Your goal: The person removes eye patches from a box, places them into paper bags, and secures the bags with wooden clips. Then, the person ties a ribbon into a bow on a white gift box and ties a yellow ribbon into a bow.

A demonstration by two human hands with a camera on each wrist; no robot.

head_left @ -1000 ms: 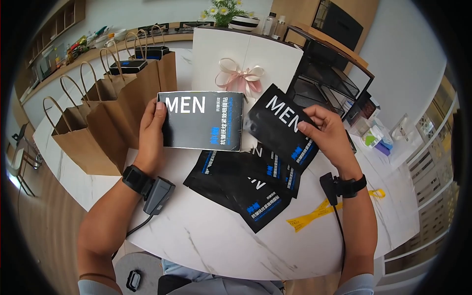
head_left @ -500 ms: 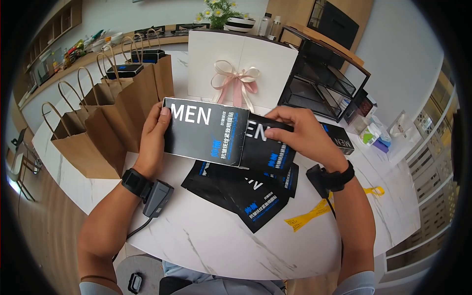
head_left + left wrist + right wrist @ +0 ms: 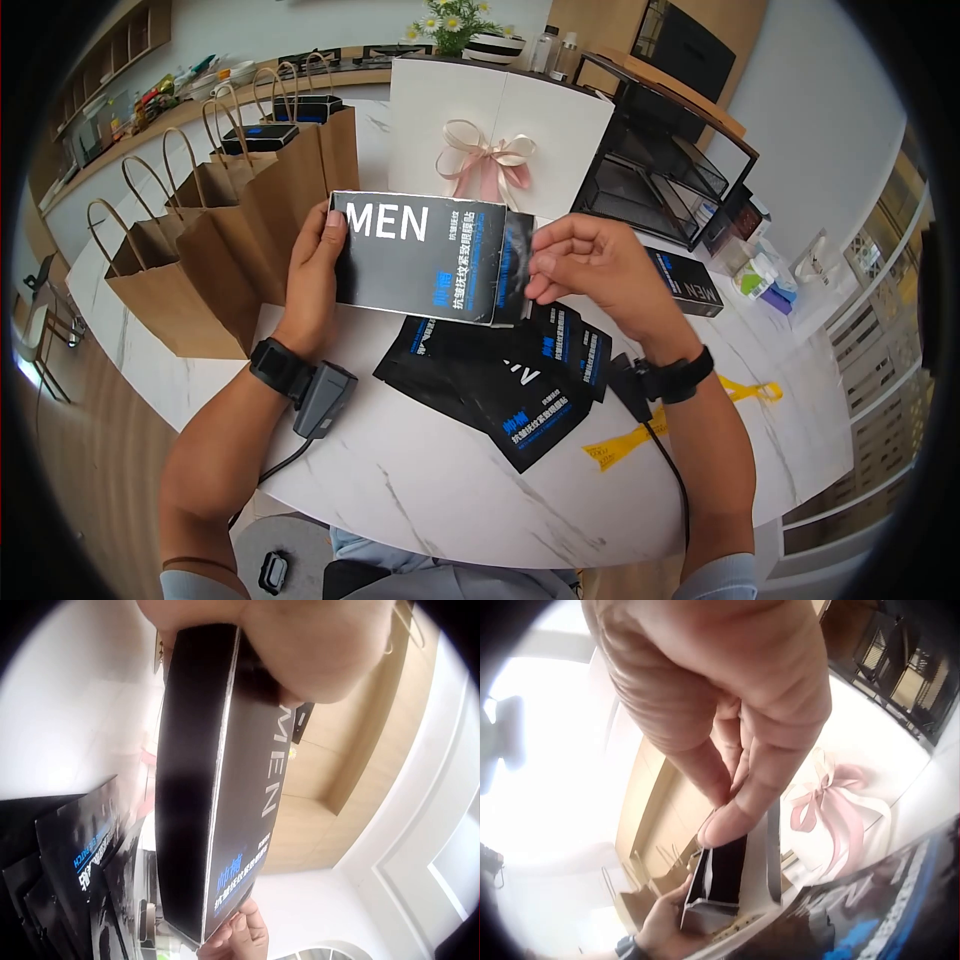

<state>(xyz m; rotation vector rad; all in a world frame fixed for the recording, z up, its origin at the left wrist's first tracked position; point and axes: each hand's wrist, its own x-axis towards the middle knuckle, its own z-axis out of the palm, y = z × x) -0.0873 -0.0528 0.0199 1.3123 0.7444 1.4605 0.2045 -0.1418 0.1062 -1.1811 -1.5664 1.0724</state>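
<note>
My left hand (image 3: pixel 312 275) grips the left end of a black MEN box (image 3: pixel 400 270), thumb on its front, raised over the table. Out of the box's open right end sticks a black sachet (image 3: pixel 514 262), mostly hidden inside. At that sachet's outer edge, my right hand (image 3: pixel 598 268) pinches with thumb and fingertips. The right wrist view shows its fingers (image 3: pixel 731 821) right at the box's opening. Below lie several overlapping black sachets (image 3: pixel 530 415) on the marbled table (image 3: pixel 400 500). The left wrist view shows the box's long side (image 3: pixel 187 787).
Brown paper bags (image 3: pixel 190 290) stand in a row at the left, some with black boxes in them. Behind is a white box (image 3: pixel 440 110) with a pink bow. At right lie another MEN box (image 3: pixel 685 282) and a yellow ribbon (image 3: pixel 625 440); a black mesh rack (image 3: pixel 660 160) stands beyond.
My right hand has brought the sachet left to the box's open end, and most of it has slid inside. My left hand keeps its grip on the box.
</note>
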